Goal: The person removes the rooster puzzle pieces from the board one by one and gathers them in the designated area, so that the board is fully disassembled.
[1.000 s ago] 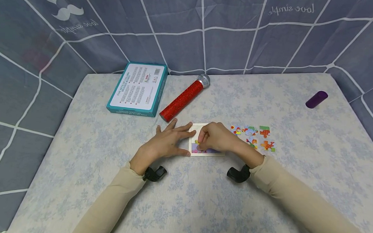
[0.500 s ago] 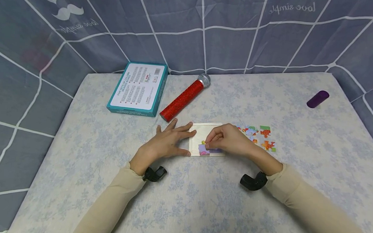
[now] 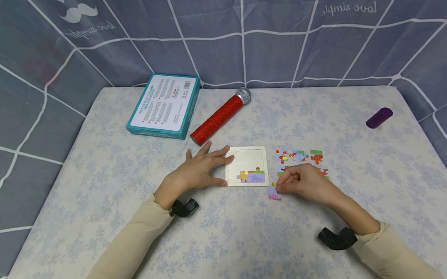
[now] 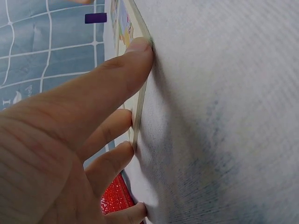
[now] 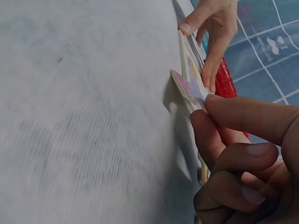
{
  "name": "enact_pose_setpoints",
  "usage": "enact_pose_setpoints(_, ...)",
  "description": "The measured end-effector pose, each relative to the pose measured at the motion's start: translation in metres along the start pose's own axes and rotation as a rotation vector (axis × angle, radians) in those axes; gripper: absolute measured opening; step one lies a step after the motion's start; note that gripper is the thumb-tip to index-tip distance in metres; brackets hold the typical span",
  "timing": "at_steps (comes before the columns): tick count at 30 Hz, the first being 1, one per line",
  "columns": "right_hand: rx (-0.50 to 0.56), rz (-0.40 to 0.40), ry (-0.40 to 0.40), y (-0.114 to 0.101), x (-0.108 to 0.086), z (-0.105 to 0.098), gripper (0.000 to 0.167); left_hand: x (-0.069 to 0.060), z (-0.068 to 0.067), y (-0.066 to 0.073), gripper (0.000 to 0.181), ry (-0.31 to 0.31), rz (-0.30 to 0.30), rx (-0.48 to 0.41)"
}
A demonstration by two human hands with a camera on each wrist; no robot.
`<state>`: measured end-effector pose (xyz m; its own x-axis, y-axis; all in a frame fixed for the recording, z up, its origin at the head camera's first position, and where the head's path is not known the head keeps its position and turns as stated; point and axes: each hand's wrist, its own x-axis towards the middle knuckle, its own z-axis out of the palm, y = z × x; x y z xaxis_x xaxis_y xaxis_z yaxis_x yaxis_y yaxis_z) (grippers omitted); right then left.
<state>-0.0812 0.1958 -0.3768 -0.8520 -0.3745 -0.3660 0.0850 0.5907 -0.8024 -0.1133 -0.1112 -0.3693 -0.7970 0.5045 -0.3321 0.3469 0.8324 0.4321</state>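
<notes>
A shallow, pale wooden puzzle frame (image 3: 245,157) lies on the table with several joined pieces (image 3: 255,176) along its lower right. My left hand (image 3: 196,171) rests at its left side, fingers spread, with thumb and some fingertips touching the edge. Between thumb and index finger, my right hand (image 3: 309,183) pinches a lilac puzzle piece (image 3: 275,192) with pink marks, just off the frame's lower right corner. In the right wrist view the piece (image 5: 183,85) is tilted above the table. More loose pieces (image 3: 299,155) lie right of the frame, some hidden behind the right hand.
Behind the frame lies a red glittery toy microphone (image 3: 218,119). A teal box (image 3: 163,105) sits at the back left, and a purple cylinder (image 3: 379,118) at the far right. A grey curtain (image 3: 276,54) with white lines rises behind the table.
My right hand has moved right, out of the frame, carrying the lilac piece past its lower right corner. The joined pieces are now uncovered. My left hand stays in place.
</notes>
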Motion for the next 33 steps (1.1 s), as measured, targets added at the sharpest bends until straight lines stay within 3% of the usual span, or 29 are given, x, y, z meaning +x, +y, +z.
enact_pose_setpoints(11, -0.163, -0.017, 0.073, 0.009, -0.014, -0.007, 0.01, 0.0, 0.0, 0.0, 0.075, 0.002, 0.007, -0.005)
enact_pose_setpoints(33, -0.247, -0.067, 0.09, 0.005, -0.011, -0.005, 0.004, 0.0, 0.001, -0.002, 0.075, -0.001, 0.008, -0.01)
